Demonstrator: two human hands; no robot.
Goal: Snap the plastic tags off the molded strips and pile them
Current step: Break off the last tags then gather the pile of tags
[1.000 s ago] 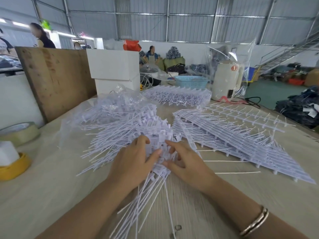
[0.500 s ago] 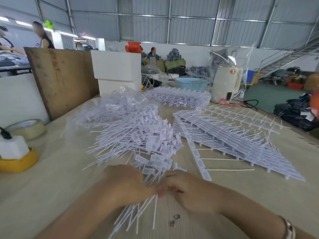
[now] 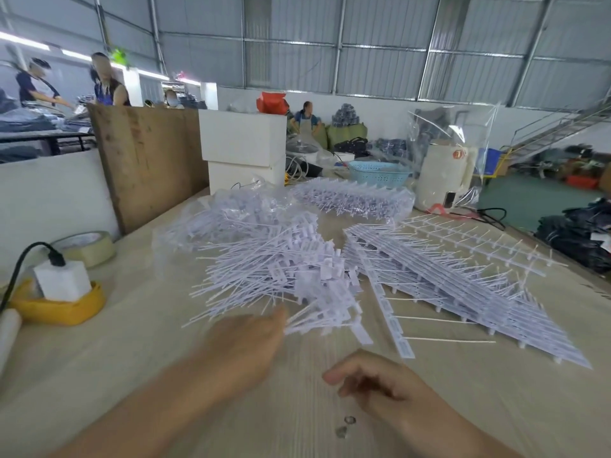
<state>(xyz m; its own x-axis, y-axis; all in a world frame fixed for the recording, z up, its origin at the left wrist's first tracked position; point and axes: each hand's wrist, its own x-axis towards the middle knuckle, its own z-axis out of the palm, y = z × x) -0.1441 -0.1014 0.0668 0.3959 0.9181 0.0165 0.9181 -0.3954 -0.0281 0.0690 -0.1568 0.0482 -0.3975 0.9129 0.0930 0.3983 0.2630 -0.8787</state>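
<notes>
A pile of loose white tags point(image 3: 281, 276) with long thin tails lies mid-table. My left hand point(image 3: 244, 345), blurred by motion, grips a small bundle of tags point(image 3: 317, 325) at the pile's near edge. My right hand point(image 3: 373, 385) hovers over the table to the right, fingers loosely curled, holding nothing. A stack of molded strips point(image 3: 463, 285) still carrying tags lies right of the pile. One stripped runner point(image 3: 386, 312) lies between the stack and the pile. More strips sit in a clear bag point(image 3: 353, 196) at the back.
A yellow tape roll point(image 3: 59, 309) holding a white block and a clear tape roll point(image 3: 86, 247) sit at the left. A wooden board point(image 3: 148, 160), white boxes point(image 3: 243, 140), a blue basket point(image 3: 380, 173) and a white appliance point(image 3: 443, 173) line the back. Two small metal bits point(image 3: 347, 424) lie near me.
Both hands gathered a bundle of tags and drew it toward me. Now the hands have parted: the left carries the bundle up to the pile and the right has let go.
</notes>
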